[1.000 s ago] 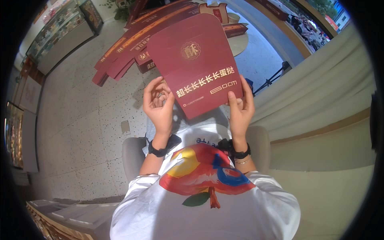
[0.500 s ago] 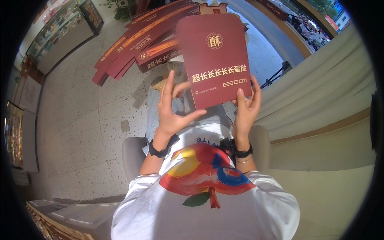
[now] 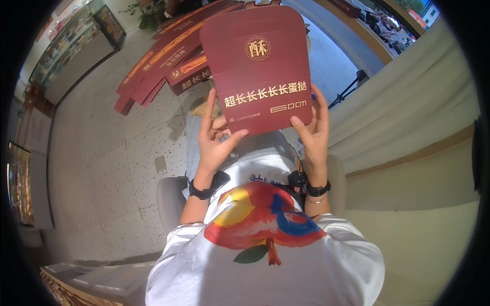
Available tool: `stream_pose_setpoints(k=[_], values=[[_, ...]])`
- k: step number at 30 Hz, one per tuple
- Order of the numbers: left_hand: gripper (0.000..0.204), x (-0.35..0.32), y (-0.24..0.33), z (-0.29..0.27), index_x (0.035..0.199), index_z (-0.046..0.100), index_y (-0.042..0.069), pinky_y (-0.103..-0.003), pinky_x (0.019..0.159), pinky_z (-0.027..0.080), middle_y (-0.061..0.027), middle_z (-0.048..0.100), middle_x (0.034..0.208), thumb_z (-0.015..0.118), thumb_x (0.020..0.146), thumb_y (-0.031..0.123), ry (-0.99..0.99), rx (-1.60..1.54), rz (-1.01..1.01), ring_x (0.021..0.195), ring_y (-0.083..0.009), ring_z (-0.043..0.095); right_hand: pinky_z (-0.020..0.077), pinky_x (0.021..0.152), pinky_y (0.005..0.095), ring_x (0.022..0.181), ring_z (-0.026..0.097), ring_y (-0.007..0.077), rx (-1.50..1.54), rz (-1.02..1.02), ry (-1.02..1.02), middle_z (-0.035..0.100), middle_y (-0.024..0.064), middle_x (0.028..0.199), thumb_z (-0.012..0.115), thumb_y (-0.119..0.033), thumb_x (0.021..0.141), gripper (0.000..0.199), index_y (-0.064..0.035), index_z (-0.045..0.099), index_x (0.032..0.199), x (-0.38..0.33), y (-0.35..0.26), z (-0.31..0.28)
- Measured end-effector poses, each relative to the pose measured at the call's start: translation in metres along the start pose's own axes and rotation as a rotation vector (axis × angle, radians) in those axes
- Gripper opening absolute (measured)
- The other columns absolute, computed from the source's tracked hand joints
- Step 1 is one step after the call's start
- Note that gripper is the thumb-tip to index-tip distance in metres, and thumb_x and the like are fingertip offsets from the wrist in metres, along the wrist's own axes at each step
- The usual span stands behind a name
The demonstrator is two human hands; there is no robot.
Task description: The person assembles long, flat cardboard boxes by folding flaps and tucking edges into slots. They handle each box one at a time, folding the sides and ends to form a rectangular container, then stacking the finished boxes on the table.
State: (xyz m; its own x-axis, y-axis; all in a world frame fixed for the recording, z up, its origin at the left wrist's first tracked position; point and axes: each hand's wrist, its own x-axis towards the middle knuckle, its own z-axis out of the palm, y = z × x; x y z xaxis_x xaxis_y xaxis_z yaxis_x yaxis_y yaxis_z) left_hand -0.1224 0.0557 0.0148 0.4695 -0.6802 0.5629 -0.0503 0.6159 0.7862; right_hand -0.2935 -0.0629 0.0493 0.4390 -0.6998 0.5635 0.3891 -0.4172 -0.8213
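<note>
A flat, dark red cardboard box blank with rounded top corners and gold print (image 3: 260, 66) is being held up in front of the person's chest, above the lap, and it is filling the upper middle of the view. The left hand (image 3: 217, 135) is pinching the blank's lower left edge, thumb on the printed face and curled fingers behind it, while the forefinger is pointing up beside the card. The right hand (image 3: 312, 130) is gripping the lower right corner, thumb pressed on the front and fingers wrapped round the side edge. Both wrists are wearing black bands. Beyond the blank, a fanned stack of more dark red cardboard blanks (image 3: 163, 61) is lying on the pale speckled stone floor (image 3: 102, 153), its near end partly hidden behind the held blank. Left of that stack, a glass-fronted display counter (image 3: 76, 51) is running along the room's edge. Right of the held blank, a cream fabric-covered surface with a tan band (image 3: 408, 137) is rising close beside the right hand, and a thin black stand (image 3: 349, 86) is showing between it and the blank. The person is wearing a white shirt with a colourful print (image 3: 265, 229) and is sitting on a grey rounded seat (image 3: 171, 199). The floor left of the blank is lying open as far as the counter.
</note>
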Motion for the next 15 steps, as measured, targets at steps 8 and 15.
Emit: stream_pose_setpoints(k=[8, 15], values=[[0.116, 0.001, 0.014, 0.007, 0.157, 0.002, 0.009, -0.035, 0.093, 0.053, -0.0192, 0.059, 0.131, 0.083, 0.074, 0.002, -0.089, 0.471, 0.189, 0.109, -0.0249, 0.066, 0.0599, 0.061, 0.0286, 0.110, 0.061, 0.0198, 0.247, 0.307, -0.089, 0.050, 0.0132, 0.136, 0.058, 0.001, 0.092, 0.073, -0.0070, 0.019, 0.153, -0.011, -0.004, 0.007], [0.122, -0.005, 0.003, 0.001, 0.157, -0.002, 0.018, -0.041, 0.085, 0.061, -0.0177, 0.044, 0.143, 0.080, 0.071, -0.010, -0.129, 0.306, 0.173, 0.110, -0.0277, 0.063, 0.0552, 0.088, 0.0319, 0.121, 0.055, 0.0218, 0.067, 0.144, -0.134, 0.044, 0.0135, 0.142, 0.070, -0.001, 0.084, 0.089, -0.0084, 0.016, 0.155, -0.011, -0.010, 0.009]])
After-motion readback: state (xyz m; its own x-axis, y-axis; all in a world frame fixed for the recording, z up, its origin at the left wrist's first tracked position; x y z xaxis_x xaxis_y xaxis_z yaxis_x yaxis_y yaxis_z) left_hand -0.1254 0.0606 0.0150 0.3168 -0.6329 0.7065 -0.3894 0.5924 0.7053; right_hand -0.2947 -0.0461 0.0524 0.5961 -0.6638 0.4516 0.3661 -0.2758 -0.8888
